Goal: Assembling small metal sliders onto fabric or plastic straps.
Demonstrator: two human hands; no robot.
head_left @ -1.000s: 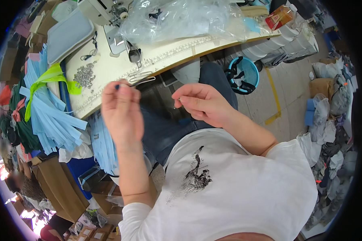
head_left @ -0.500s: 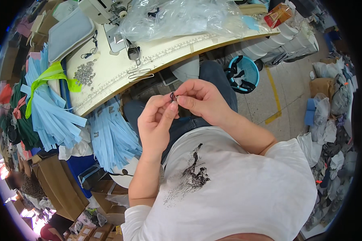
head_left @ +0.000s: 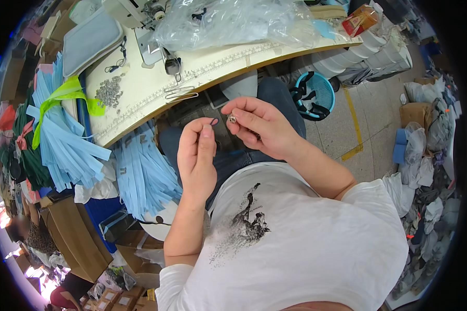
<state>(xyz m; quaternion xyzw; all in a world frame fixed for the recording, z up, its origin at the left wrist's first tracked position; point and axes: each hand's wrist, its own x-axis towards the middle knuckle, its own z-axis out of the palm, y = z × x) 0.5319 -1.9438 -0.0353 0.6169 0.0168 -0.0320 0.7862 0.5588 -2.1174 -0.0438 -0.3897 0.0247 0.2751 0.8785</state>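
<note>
My left hand [head_left: 198,155] pinches a small dark cord loop [head_left: 214,122] between thumb and forefinger, its end sticking up past the fingertips. Facing it across a narrow gap, my right hand [head_left: 262,127] grips a small shiny metal piece [head_left: 232,119] at the fingertips. Something dark shows under the curled fingers of that hand, too small to name. Both hands are above my lap, in front of the table edge. On the white table [head_left: 145,85] lies a pile of small shiny grey pieces [head_left: 109,93], with a dark cord [head_left: 118,58] behind it.
A sewing machine [head_left: 135,13] and clear plastic bags [head_left: 233,26] occupy the table's far side, beside a grey tray [head_left: 92,44]. Bundled light-blue strips [head_left: 145,171] hang at the left. A blue basket [head_left: 316,96] stands on the floor beyond my right hand.
My hands were together at one small dark thing; now they are apart. The cord loop is in my left fingers, and the metal piece shows in my right.
</note>
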